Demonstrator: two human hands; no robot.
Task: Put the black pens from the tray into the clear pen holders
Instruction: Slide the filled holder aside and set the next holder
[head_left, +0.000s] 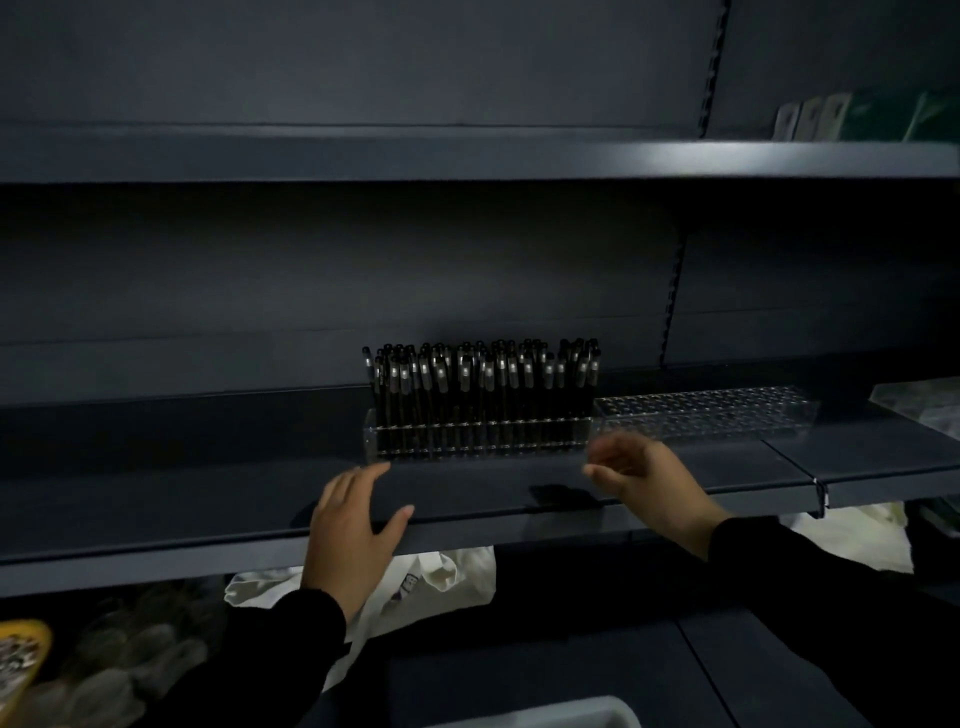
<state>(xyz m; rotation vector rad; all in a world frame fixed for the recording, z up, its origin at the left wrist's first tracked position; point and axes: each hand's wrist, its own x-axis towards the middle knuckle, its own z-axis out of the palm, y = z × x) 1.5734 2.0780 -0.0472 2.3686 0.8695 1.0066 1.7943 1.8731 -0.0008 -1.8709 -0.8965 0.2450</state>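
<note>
Several black pens (480, 384) stand upright in a clear pen holder (478, 441) on the dark middle shelf (208, 493). To its right lies a second clear holder (701, 413) with bare holes. My left hand (353, 530) hovers with spread fingers near the filled holder's front left corner. At that holder's front right corner is my right hand (649, 483), fingers loosely bent and blurred, holding nothing. A grey tray rim (545, 719) shows at the bottom edge; its inside is hidden.
An upper shelf (467, 156) overhangs the work area. White cloth items (431, 577) lie on the level below. A yellow packet (21, 660) sits at lower left. Packaged goods (857, 119) stand at upper right.
</note>
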